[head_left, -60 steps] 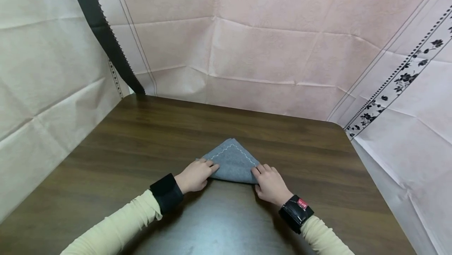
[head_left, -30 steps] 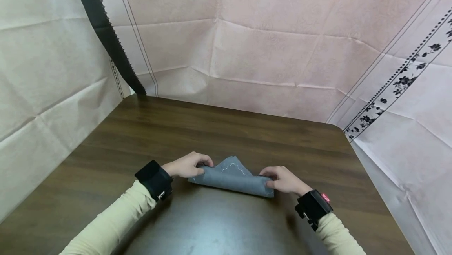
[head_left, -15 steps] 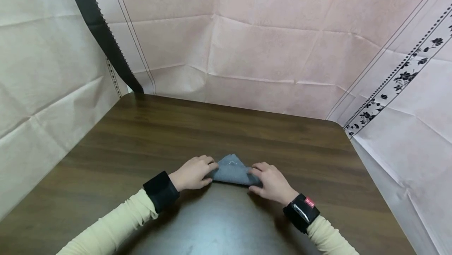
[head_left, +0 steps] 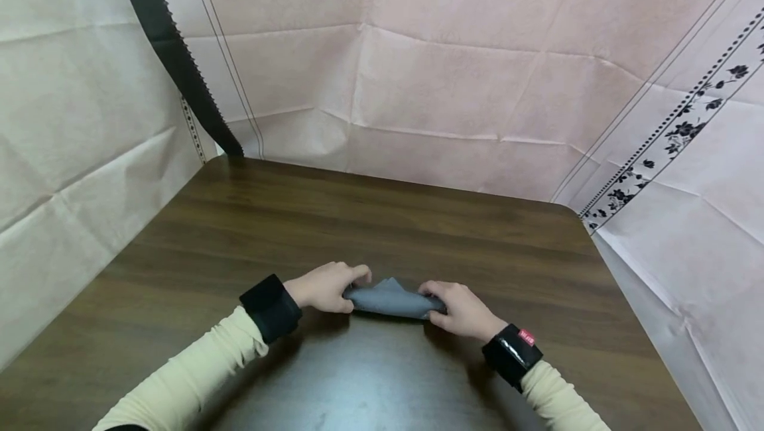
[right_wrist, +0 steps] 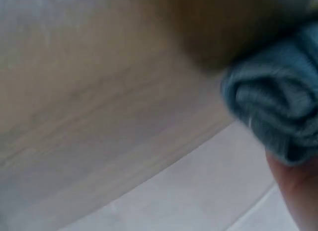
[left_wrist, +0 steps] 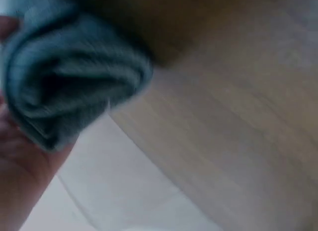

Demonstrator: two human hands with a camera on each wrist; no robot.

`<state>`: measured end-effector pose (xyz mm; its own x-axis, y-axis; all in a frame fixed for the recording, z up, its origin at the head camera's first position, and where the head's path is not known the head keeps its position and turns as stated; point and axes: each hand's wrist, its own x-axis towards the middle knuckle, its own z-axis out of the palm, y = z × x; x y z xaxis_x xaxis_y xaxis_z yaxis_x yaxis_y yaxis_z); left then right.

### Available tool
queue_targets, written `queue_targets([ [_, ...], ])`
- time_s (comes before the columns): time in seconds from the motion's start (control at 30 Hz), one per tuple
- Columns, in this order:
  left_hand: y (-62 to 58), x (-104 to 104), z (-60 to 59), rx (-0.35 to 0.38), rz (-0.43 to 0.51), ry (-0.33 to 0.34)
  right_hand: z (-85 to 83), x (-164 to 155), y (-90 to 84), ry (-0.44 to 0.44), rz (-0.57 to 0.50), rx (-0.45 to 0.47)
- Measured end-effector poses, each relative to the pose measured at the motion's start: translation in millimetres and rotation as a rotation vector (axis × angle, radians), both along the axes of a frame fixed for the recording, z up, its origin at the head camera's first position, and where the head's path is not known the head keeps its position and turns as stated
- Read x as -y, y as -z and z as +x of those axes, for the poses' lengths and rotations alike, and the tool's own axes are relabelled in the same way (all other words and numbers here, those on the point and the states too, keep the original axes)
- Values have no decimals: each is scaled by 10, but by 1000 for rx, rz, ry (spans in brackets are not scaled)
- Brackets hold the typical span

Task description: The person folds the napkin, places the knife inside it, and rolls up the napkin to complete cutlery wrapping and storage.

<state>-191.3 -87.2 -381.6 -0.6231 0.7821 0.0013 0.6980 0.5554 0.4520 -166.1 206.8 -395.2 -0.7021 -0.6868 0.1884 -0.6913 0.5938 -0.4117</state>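
Observation:
A blue-grey cloth (head_left: 389, 301) lies rolled into a short tube near the middle of the table, a small pointed corner sticking up behind the roll. At its left end my left hand (head_left: 327, 286) grips the roll, thumb in front and fingers curled behind. My right hand (head_left: 462, 308) holds the right end the same way. In the left wrist view the end of the cloth roll (left_wrist: 74, 82) shows several spiral layers beside the palm. The right wrist view has the other end of the cloth roll (right_wrist: 276, 99), also layered, with part of the hand below it.
The dark wooden table (head_left: 268, 219) has rounded far corners. Creased pale sheets (head_left: 447, 86) hang behind it and on both sides, with a black strip (head_left: 179, 60) at the left and a floral border (head_left: 680, 132) at the right.
The cloth has gone from a flat, wide triangle with white stitching in view to a narrow roll with only a small tip showing. Both hands shifted and regripped along its ends.

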Motion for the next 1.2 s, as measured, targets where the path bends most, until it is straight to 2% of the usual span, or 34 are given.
queue_targets([
  [0.07, -5, 38, -85, 98, 78, 0, -69, -41, -22, -3, -69, 79],
  [0.13, 18, 68, -166, 127, 135, -7, -149, -67, -21, 18, -114, 123],
  [0.27, 89, 93, -276, 87, 182, -56, -281, -60, 28, 98, -120, 77],
  [0.47, 165, 15, -309, -24, 72, -181, -379, 46, 96, 220, -24, -81],
  [0.53, 167, -21, -294, -93, 26, -211, -393, 85, 102, 251, 12, -119],
  [0.63, 161, -77, -243, -280, -40, -225, -399, 139, 107, 256, 53, -237],
  [0.77, 105, -168, -73, -480, -72, -181, -334, 219, 81, 208, 45, -420],
  [0.87, 30, -258, 89, -488, -108, -148, -215, 307, 46, 171, 54, -446],
  [0.97, 10, -352, 188, -447, -210, -176, -88, 399, 56, 179, 156, -407],
  [1.1, 99, -460, 200, -440, -335, -233, -3, 491, 125, 218, 293, -422],
  [1.2, 169, -523, 159, -472, -345, -246, -14, 519, 162, 237, 297, -459],
])
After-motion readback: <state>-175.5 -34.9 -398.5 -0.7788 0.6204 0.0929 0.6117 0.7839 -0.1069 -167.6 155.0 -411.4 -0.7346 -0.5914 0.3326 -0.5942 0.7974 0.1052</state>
